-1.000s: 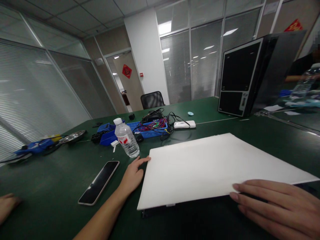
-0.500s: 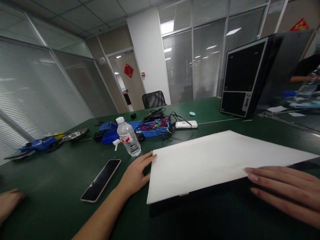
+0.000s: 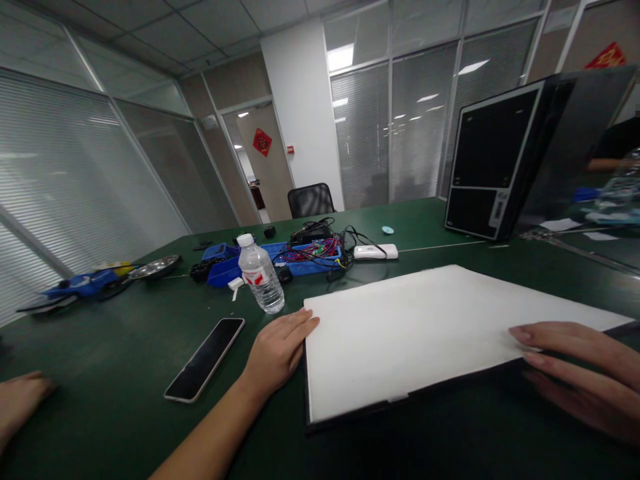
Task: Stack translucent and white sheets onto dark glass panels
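Observation:
A large white sheet (image 3: 400, 333) lies over a flat dark panel (image 3: 360, 412), whose black border shows along the front and left edges. At the sheet's far left corner, my left hand (image 3: 277, 347) has its fingers bent over the edge; its thumb is mostly hidden. My right hand (image 3: 585, 360) is over the front right edge, fingers stretched out and apart, with the upper fingertips on the sheet. Its lower fingers are blurred. Near my left hand stand a clear water bottle (image 3: 263, 277), upright with no cap visible beyond its white top, and a phone (image 3: 206, 360) lying flat.
Blue bins (image 3: 310, 265) with tangled wires and a white device (image 3: 375, 252) sit behind the sheet. A black computer tower (image 3: 485, 163) stands at back right. A metal dish (image 3: 155, 267) is at left. Another person's hand (image 3: 23, 403) rests at the far left edge.
The sheet's near left corner has shifted right and toward me, showing more dark border. My left fingers have closed in at the corner; my right hand has moved slightly right.

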Tool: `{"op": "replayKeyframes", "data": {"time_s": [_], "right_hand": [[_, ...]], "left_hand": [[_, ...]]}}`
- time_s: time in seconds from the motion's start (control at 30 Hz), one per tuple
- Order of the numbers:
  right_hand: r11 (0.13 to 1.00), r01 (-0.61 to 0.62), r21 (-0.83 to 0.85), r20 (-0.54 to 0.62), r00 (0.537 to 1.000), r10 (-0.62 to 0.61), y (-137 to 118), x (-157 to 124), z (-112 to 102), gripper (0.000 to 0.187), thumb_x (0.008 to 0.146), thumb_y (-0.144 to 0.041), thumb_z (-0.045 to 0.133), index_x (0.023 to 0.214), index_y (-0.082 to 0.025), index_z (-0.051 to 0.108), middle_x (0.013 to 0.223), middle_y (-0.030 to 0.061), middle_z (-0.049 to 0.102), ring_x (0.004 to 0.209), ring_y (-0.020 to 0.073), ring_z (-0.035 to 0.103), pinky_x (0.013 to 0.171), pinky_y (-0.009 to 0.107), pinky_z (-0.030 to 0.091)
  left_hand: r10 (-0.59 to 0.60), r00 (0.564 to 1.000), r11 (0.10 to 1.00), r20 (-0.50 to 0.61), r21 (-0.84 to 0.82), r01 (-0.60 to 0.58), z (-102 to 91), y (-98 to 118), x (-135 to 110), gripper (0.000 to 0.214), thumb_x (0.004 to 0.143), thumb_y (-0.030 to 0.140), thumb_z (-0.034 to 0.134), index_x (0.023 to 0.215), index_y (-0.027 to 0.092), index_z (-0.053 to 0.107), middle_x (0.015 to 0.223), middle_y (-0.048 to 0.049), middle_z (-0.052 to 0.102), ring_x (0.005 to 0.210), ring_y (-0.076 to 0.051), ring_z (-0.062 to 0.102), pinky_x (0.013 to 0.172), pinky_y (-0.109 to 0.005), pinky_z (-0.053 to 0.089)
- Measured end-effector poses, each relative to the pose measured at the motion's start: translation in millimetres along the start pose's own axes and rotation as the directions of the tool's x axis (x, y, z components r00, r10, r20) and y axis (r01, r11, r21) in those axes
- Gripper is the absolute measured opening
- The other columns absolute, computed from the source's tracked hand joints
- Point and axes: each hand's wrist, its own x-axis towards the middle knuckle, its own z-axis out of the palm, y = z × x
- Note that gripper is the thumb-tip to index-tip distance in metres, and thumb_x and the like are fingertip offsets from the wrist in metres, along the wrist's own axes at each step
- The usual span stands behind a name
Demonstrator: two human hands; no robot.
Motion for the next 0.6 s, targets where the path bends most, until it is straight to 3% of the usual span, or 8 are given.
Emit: {"op": "replayKeyframes", "data": {"time_s": [0.17,0.37,0.53,0.6], "right_hand": [[0.997,0.083,0.001,0.051,0.995,-0.083,11.3,-7.0,5.6,0.049,0.086,-0.017,0.085,0.132,-0.022,0.071,0.13,0.0105,0.073,0.118,0.0218,0.073,0.11,0.032,0.059],[0.991,0.125,-0.038,0.084,0.989,-0.122,13.1,-9.1,3.0,0.04,0.091,-0.013,0.076,0.127,-0.027,0.076,0.125,0.0072,0.077,0.115,0.0213,0.075,0.11,0.032,0.059],[0.995,-0.09,-0.053,0.013,0.996,0.091,6.3,-7.4,0.8,0.034,0.095,-0.016,0.07,0.126,-0.028,0.075,0.121,0.005,0.078,0.106,0.0187,0.077,0.093,0.03,0.064],[0.991,-0.122,-0.06,0.004,0.992,0.123,3.9,-2.0,-2.8,0.036,0.096,-0.018,0.069,0.13,-0.03,0.073,0.125,0.0043,0.077,0.111,0.0202,0.076,0.095,0.034,0.064]], "left_hand": [[0.019,0.999,0.999,-0.041,0.027,-0.017,-3.3,1.5,1.0,0.039,0.101,0.01,0.055,0.137,0.019,0.068,0.131,-0.0138,0.08,0.125,-0.025,0.076,0.101,-0.038,0.065],[-0.041,0.999,0.998,-0.035,-0.042,0.039,-2.3,3.5,-0.1,0.042,0.101,0.01,0.055,0.139,0.021,0.069,0.133,-0.0117,0.08,0.125,-0.024,0.076,0.101,-0.037,0.064],[-0.037,0.998,0.998,-0.041,-0.056,0.035,-0.2,3.7,-2.8,0.041,0.103,0.012,0.052,0.139,0.023,0.068,0.129,-0.0088,0.081,0.121,-0.023,0.078,0.098,-0.036,0.065],[-0.036,0.999,0.998,-0.032,-0.05,0.034,1.2,4.3,-3.3,0.04,0.103,0.013,0.052,0.138,0.023,0.069,0.129,-0.0083,0.081,0.121,-0.023,0.078,0.098,-0.037,0.065]]}}
